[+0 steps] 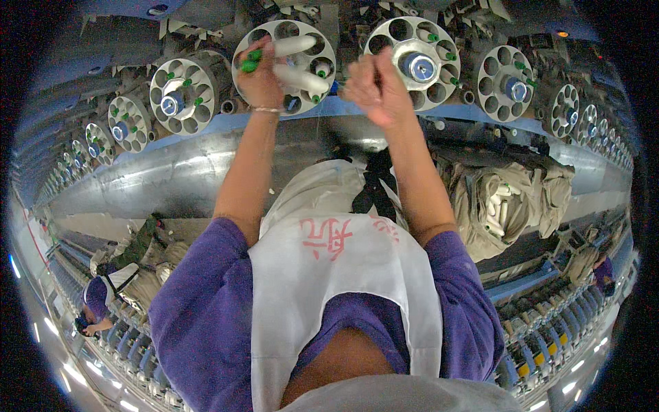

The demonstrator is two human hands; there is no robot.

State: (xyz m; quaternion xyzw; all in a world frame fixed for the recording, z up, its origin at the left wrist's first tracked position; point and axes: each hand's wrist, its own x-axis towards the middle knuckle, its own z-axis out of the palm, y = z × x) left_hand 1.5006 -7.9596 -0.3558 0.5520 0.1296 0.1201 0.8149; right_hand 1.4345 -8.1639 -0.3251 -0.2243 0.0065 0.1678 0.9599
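The left hand point(261, 77) grips two white bobbins point(296, 62) with green tips against a perforated wheel point(283, 34). The right hand point(374, 86) is clenched, seemingly empty, just below a second wheel point(412, 62).

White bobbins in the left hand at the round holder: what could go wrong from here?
1. The left hand grips several white bobbins at once; one could slip out while being seated in the round holder.
2. The right hand is closed, seemingly pinching something thin, perhaps thread, which might snag or snap.
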